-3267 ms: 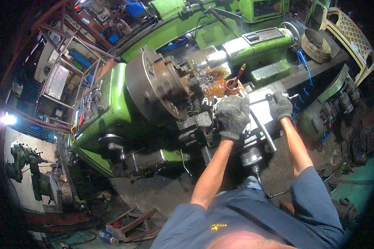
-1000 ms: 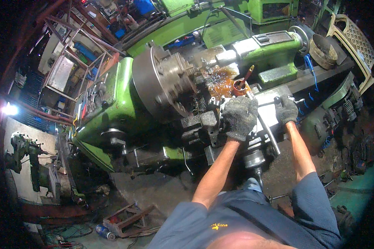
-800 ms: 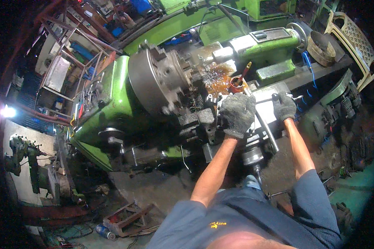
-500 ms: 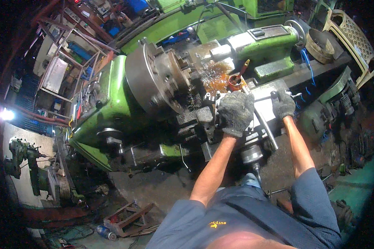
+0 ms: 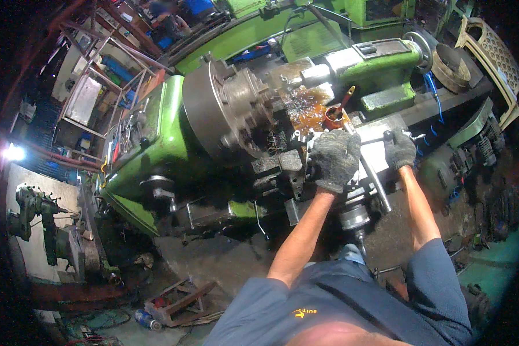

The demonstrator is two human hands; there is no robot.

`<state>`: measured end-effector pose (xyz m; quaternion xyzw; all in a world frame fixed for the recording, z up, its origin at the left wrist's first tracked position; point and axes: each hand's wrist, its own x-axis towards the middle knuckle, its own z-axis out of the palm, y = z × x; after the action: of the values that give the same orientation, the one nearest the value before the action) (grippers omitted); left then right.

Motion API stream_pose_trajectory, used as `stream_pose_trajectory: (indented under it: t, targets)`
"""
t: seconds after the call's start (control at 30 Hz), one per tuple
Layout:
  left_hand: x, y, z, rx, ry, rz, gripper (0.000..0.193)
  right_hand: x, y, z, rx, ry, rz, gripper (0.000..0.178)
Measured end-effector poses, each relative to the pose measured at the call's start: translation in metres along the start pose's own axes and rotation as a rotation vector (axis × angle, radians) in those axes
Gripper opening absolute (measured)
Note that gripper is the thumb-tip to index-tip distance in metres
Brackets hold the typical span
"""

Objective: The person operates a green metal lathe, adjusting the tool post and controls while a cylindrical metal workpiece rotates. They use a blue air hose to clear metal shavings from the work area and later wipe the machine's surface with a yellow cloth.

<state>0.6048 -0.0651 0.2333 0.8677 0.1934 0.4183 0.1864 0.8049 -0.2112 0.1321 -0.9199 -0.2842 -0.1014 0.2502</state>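
Note:
Both my hands wear dark grey work gloves above the carriage of a green lathe. My left hand [image 5: 335, 160] curls over the tool post area, its fingers closed; what lies under them is hidden. My right hand [image 5: 399, 149] is closed round a small crank handle [image 5: 388, 136] on the slide, to the right. Between the hands a long steel lever [image 5: 377, 187] slants toward me. Just beyond my left hand a red-brown pot [image 5: 333, 117] holds a brush [image 5: 347, 97]. To the left is the large chuck [image 5: 207, 112], its jaw side smeared by motion.
The tailstock [image 5: 375, 60] with its handwheel [image 5: 419, 49] stands beyond my right hand. Brown oily fluid covers a plate [image 5: 308, 109] beside the chuck. A handwheel [image 5: 354, 216] juts toward my body. A beige plastic chair [image 5: 493, 63] is at far right.
The whole view has shifted slightly, so the machine appears a little further right and lower. The chuck's blurred jaws look different. Both hands keep their places on the carriage.

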Motion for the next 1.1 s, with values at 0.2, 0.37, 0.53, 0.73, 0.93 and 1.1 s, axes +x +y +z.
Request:
stream_pose_trajectory:
  t: [0.2, 0.37, 0.53, 0.73, 0.93, 1.1]
  targets:
    - [0.0013, -0.0013, -0.0003, 0.035, 0.014, 0.045, 0.031, -0.0005, -0.0027, -0.0026, -0.013, 0.013, -0.023, 0.021]
    - [0.0005, -0.0017, 0.0019, 0.088, 0.013, 0.061, 0.031, -0.0004, -0.0018, -0.0026, -0.018, 0.009, -0.020, 0.021]
    - [0.0001, -0.0004, 0.0033, 0.035, 0.036, 0.012, 0.031, -0.0011, 0.0027, 0.0034, 0.019, 0.045, -0.037, 0.021]
    - [-0.0014, -0.0028, 0.0055, 0.044, 0.024, 0.014, 0.032, 0.0001, 0.0024, 0.0014, -0.011, 0.028, -0.032, 0.022]
    - [0.0001, -0.0001, 0.0023, 0.025, 0.025, -0.005, 0.033, -0.0011, 0.0021, 0.0022, -0.012, 0.054, -0.054, 0.021]
    - [0.0002, 0.0017, 0.0017, 0.053, 0.014, -0.008, 0.033, 0.0004, 0.0052, 0.0053, -0.023, 0.041, -0.044, 0.021]
